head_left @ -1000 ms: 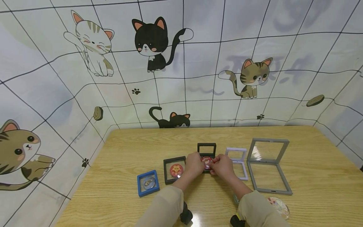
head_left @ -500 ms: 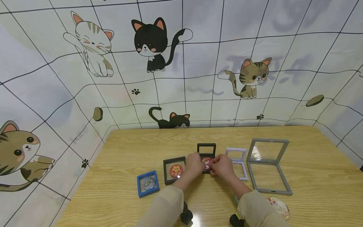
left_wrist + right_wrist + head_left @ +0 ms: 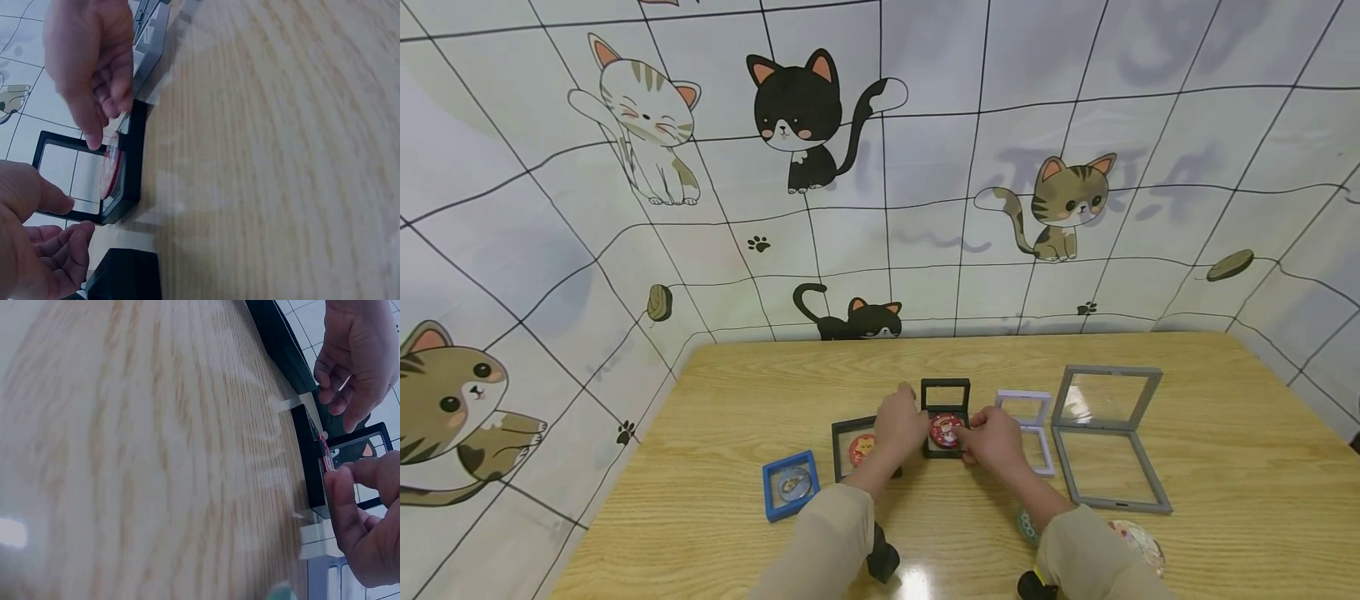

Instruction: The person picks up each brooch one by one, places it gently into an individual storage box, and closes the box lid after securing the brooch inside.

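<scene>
Near the table's middle stands a small black display frame [image 3: 946, 382], its lid raised. A round red badge [image 3: 943, 430] with a cartoon figure lies in its lower half, slightly tilted in the right wrist view. My right hand [image 3: 996, 437] pinches the badge's right edge between thumb and index finger. To the left of this frame, my left hand [image 3: 901, 425] hovers with loosely bent fingers, holding nothing. It partly covers a larger black frame [image 3: 837, 454] containing a red badge with a yellow star [image 3: 860, 447].
A blue frame [image 3: 767, 492] with a badge lies at the left. Right of my hands, a lilac frame [image 3: 1043, 454] and a big grey frame [image 3: 1150, 475] stand with lids raised. A green badge [image 3: 1027, 527] and a pale round badge [image 3: 1142, 542] lie near my right sleeve.
My left hand has come off the small black frame and moved left, over the larger black frame. The right hand stays at the red badge, now more exposed.
</scene>
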### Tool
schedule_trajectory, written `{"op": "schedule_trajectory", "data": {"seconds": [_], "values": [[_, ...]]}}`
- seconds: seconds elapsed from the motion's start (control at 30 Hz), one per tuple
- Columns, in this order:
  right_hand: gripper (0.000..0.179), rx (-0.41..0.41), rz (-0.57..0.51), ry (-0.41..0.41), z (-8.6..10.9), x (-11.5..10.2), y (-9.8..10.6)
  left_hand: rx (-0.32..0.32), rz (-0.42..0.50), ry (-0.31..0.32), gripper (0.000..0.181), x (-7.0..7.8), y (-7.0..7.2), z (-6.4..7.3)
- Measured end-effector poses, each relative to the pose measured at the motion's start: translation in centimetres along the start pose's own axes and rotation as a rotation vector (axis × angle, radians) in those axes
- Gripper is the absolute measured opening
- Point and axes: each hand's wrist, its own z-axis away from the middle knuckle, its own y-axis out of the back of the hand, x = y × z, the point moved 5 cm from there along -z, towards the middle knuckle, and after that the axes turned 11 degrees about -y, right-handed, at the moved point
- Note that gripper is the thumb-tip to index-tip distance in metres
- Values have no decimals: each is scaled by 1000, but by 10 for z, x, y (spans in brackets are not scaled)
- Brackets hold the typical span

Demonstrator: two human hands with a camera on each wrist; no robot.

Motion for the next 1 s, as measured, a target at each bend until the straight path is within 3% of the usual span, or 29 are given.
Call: {"op": "schedule_trajectory", "data": {"seconds": [0.1, 0.23, 0.47, 0.77, 1.0], "values": [[34, 36, 115, 41, 3, -1, 4, -25, 12, -14, 34, 0, 1, -3], [39, 26, 197, 59, 9, 0, 5, -70, 33, -48, 40, 4, 4, -6], [38, -56, 221, 101, 14, -3, 0, -105, 47, -84, 37, 10, 7, -11], [38, -61, 239, 94, 15, -3, 2, -70, 44, -130, 28, 16, 11, -11], [37, -57, 236, 85, 15, -4, 3, -76, 67, -123, 24, 19, 13, -10]]}}
